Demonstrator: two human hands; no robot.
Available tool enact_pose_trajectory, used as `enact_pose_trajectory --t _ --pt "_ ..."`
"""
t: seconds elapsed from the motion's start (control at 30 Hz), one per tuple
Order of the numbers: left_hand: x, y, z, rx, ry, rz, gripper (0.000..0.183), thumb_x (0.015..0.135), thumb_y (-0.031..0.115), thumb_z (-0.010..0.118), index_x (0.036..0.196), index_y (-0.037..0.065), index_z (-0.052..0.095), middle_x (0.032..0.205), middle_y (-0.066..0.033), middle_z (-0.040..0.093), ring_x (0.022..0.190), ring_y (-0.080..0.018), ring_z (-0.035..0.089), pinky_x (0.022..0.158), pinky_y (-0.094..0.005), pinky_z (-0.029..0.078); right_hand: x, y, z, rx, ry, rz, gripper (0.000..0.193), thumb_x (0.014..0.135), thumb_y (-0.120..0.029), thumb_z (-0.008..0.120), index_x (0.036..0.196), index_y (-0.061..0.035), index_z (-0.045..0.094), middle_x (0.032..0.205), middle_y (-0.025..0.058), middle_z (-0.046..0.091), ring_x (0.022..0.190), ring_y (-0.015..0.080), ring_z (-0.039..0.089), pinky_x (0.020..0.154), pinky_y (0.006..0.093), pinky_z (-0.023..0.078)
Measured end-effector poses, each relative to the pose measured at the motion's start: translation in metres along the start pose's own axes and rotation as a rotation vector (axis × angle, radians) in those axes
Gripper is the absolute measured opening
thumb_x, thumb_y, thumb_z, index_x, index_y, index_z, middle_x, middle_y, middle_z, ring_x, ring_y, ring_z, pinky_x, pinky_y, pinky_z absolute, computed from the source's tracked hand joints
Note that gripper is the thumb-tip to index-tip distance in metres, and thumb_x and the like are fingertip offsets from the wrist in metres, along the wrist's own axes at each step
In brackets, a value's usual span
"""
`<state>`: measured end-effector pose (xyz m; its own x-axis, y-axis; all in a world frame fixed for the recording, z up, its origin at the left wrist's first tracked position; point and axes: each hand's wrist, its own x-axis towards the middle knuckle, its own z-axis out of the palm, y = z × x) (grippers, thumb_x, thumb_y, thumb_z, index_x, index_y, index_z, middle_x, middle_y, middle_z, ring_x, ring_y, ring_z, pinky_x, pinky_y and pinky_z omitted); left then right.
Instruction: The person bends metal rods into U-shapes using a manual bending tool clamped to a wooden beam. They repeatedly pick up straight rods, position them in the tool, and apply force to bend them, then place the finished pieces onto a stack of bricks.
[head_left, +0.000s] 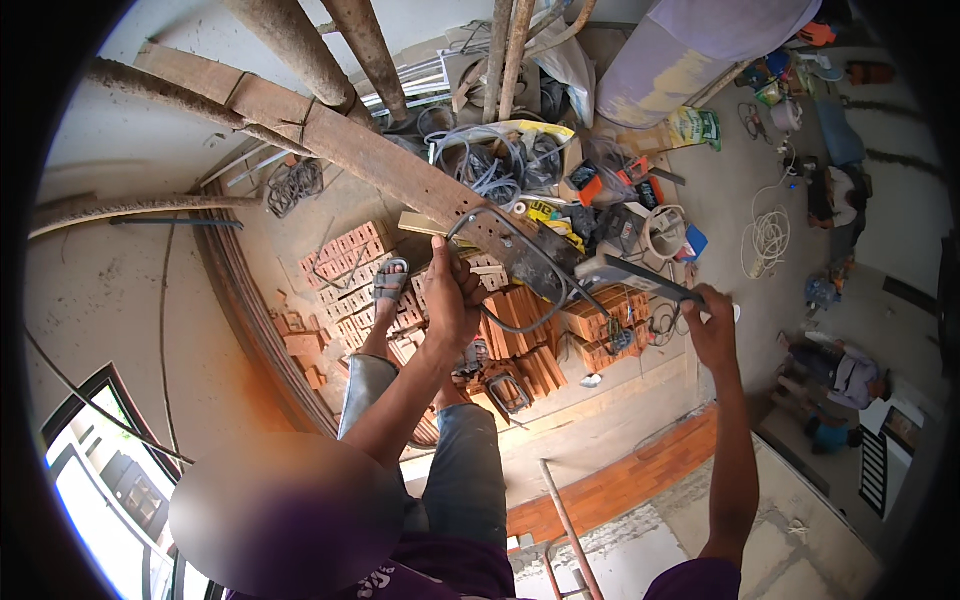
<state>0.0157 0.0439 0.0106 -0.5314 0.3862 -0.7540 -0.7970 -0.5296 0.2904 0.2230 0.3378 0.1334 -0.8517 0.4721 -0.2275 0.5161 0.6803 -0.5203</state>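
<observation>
My left hand [452, 290] is closed, thumb up, around a black cable [530, 328] that bends in a wide loop over the end of a wooden plank [370, 160]. Out to the right, my right hand [712, 318] grips one end of a long dark bar [650, 280] with a paler side. The bar's other end lies by the plank's dark-stained tip, near the cable. What kind of tool the bar is, I cannot make out. Below my left arm shows my sandalled foot [390, 278].
Stacked hollow bricks [345, 255] and orange-brown tiles [540, 370] lie below. Bags, tubing and a round bucket [665, 232] crowd beyond the plank. Rusty poles [365, 50] rise at the back. White cable [768, 240] coils on the floor; other people [850, 375] are at far right.
</observation>
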Motion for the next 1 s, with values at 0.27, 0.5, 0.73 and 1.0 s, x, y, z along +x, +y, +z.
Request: enact_pose_trajectory --t 0.27,0.5,0.73,1.0 --pt "-0.003 0.003 -0.001 0.014 -0.006 0.011 0.044 0.098 0.047 0.048 0.069 0.017 0.038 0.054 0.0058 0.022 0.044 -0.0074 0.016 0.04 -0.0247 0.017 -0.048 -0.006 0.013 -0.298 0.125 0.019 0.028 0.078 -0.024 0.076 0.08 -0.0047 0.055 0.069 0.0055 0.047 0.067 0.0224 0.045 0.076 0.0351 0.038" --pt "-0.017 0.008 0.007 0.021 -0.059 0.065 0.04 0.101 0.043 0.043 0.071 0.016 0.039 0.056 0.0051 0.024 0.044 -0.0073 0.017 0.04 -0.0245 0.017 -0.083 -0.013 0.022 -0.185 0.224 0.2 0.027 0.079 -0.021 0.075 0.076 -0.0064 0.054 0.067 0.0046 0.046 0.065 0.0225 0.043 0.073 0.0369 0.034" --pt "-0.029 0.009 0.013 0.025 -0.046 0.107 0.039 0.102 0.04 0.041 0.072 0.015 0.039 0.056 0.0047 0.024 0.045 -0.0068 0.017 0.039 -0.0239 0.018 -0.083 -0.02 0.033 -0.101 0.275 0.192 0.021 0.081 -0.019 0.074 0.081 -0.0068 0.057 0.071 0.0039 0.048 0.069 0.0214 0.044 0.073 0.0365 0.035" --pt "-0.029 0.009 0.011 0.017 -0.077 0.099 0.038 0.102 0.04 0.042 0.072 0.016 0.04 0.057 0.0049 0.026 0.045 -0.007 0.018 0.04 -0.0239 0.019 -0.077 -0.02 0.047 -0.119 0.289 0.055 0.026 0.077 -0.024 0.076 0.079 -0.0073 0.056 0.07 0.0038 0.047 0.07 0.0226 0.047 0.073 0.036 0.035"
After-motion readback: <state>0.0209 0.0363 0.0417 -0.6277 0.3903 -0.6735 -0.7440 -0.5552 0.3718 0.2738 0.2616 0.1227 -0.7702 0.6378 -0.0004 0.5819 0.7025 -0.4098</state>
